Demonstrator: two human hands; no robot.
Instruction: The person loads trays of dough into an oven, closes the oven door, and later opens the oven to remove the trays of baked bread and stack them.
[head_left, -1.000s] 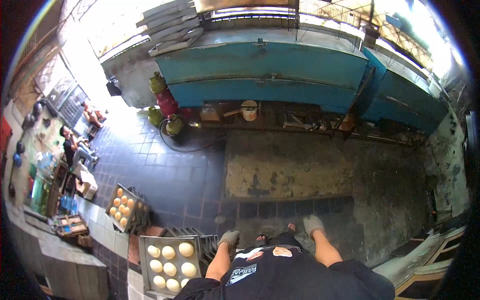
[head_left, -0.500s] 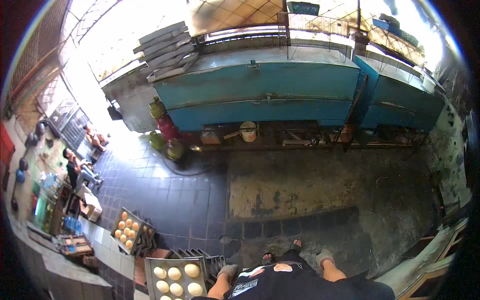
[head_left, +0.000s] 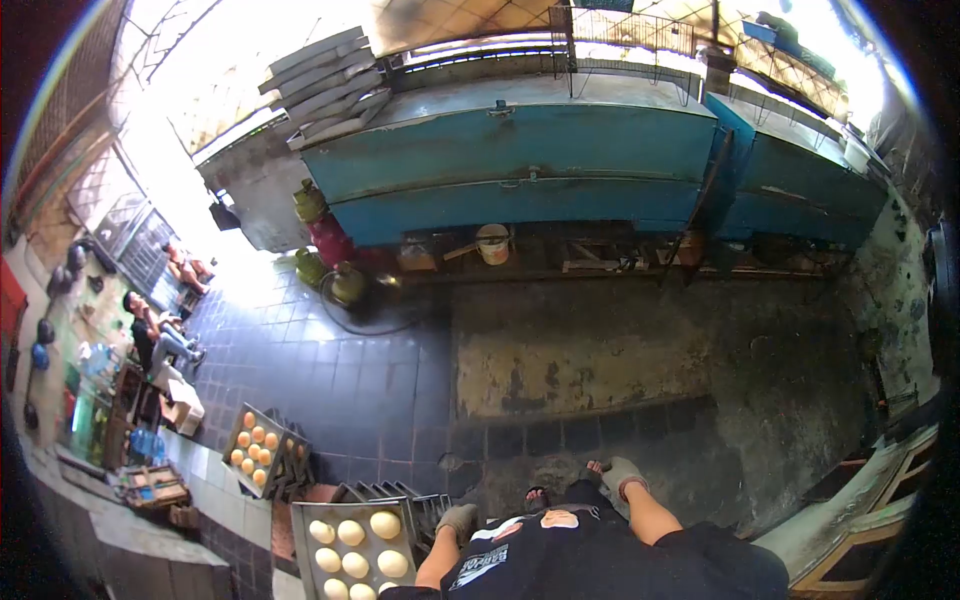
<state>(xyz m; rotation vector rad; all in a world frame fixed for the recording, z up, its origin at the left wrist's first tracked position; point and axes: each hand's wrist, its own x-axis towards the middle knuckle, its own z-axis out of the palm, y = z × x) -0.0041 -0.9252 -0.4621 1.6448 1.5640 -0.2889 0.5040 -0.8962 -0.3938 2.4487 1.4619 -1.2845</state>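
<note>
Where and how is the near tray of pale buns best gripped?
Probably the tray by two opposite rims, a hand on each, coming from outside. The raised edges offer finger holds, while the pale buns fill its middle, favouring a level grip.

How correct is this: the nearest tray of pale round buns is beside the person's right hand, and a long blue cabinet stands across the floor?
The hand is wrong: the head view shows the tray of pale round buns beside the left hand, not the right hand. The long blue cabinet does stand across the floor.
</note>
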